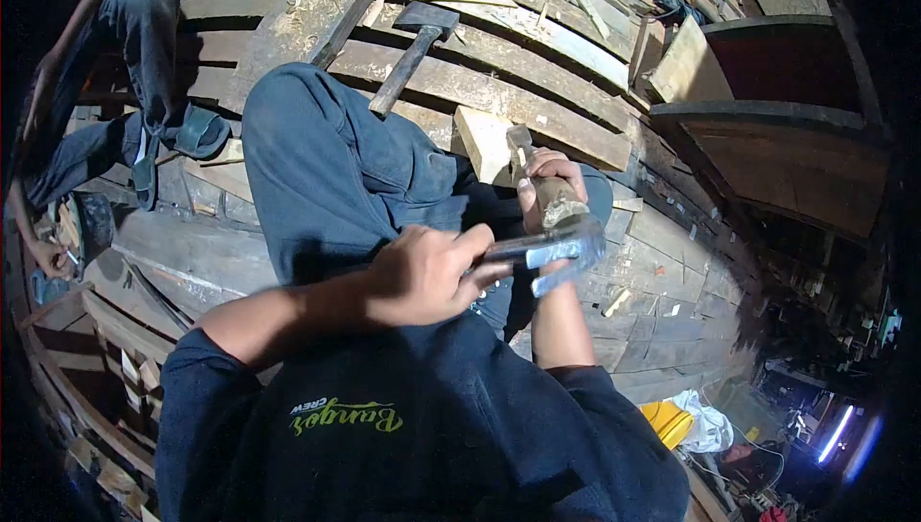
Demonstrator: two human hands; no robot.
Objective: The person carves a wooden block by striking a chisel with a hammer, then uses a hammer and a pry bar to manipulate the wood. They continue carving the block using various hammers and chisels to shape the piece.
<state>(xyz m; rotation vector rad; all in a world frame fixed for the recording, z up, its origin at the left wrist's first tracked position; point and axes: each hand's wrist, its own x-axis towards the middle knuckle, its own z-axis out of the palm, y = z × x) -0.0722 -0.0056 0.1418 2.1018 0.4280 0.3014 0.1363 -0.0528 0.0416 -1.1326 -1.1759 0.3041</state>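
Note:
My left hand [422, 272] is closed around the handle of a metal claw hammer [552, 251]. Its blurred head hangs just over the butt of a wooden-handled chisel [554, 198]. My right hand [549, 177] grips that chisel, whose blade tip meets a pale wood block [483, 143] resting by my knee. My blue-trousered leg [326, 167] is bent across the planks, and my dark sweatshirt fills the bottom of the view.
A heavy sledgehammer [413, 42] lies on the curved wooden planks [537, 71] beyond my knee. Another person in blue [144, 61] crouches at the left, one hand [48, 255] low. A dark wooden box [777, 90] stands at the right, a yellow object [667, 421] below.

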